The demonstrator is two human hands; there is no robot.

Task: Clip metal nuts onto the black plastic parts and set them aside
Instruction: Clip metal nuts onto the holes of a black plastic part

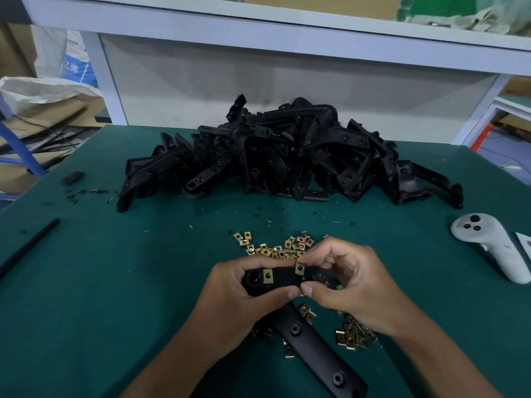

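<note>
Black moulded-plastic bracket (283,278), matte and L-shaped, is held just above the green felt-like surface (129,282) with its upper arm running left to right between both hands and its longer arm (316,349), pierced by round recessed holes, trailing down toward the person. One square brass-coloured metal clip nut (267,276) already sits flat on the left part of that arm; a second square brass-coloured clip nut (299,267) stands tilted at the arm's upper edge, only partly on, by the look of it. The left hand (238,300) grips the bracket's left end, fingers curled round it, thumb pressed on the near edge. The right hand (349,285) lies nearer the tilted nut, its fingers (321,254) bent over the nut from the far side and its thumb touching the near edge, so the seating push would likely run across the arm, toward the person. Loose brass-coloured clip nuts (275,248) are scattered just beyond the hands and more (355,336) lie beneath the right wrist. A heap of glossy black plastic brackets (287,156) rises at the back of the surface, well apart; a grey handheld controller (494,245) lies at right, a thin black rod (28,245) at left.
</note>
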